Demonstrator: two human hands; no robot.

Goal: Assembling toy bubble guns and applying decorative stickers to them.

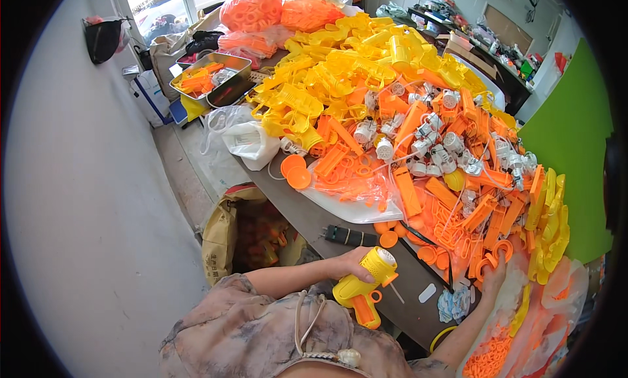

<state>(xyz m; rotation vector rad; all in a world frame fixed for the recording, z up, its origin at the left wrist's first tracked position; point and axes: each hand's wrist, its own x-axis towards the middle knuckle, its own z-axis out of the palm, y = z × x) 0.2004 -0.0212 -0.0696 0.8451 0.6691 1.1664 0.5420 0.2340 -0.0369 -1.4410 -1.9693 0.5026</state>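
Observation:
My left hand (352,264) is wrapped round a yellow toy bubble gun (356,288) close to my body. The toy has a perforated round barrel, an orange panel in its handle and a small orange ring at its side. A thin pale tube sticks out near its front. At the right edge of the heap, my right hand (495,274) has its fingers closed at an orange ring-shaped part (503,249). Its fingertips are partly hidden among the orange pieces. Between the hands, orange discs (388,238) lie on the grey table (294,211).
Yellow shell halves (347,57) and white motor units with wires (451,142) are heaped with orange parts. A dark roll (350,236) lies before the heap. An open sack (222,231) stands left, a metal tray (232,67) behind. Small-part bags (497,352) sit at lower right.

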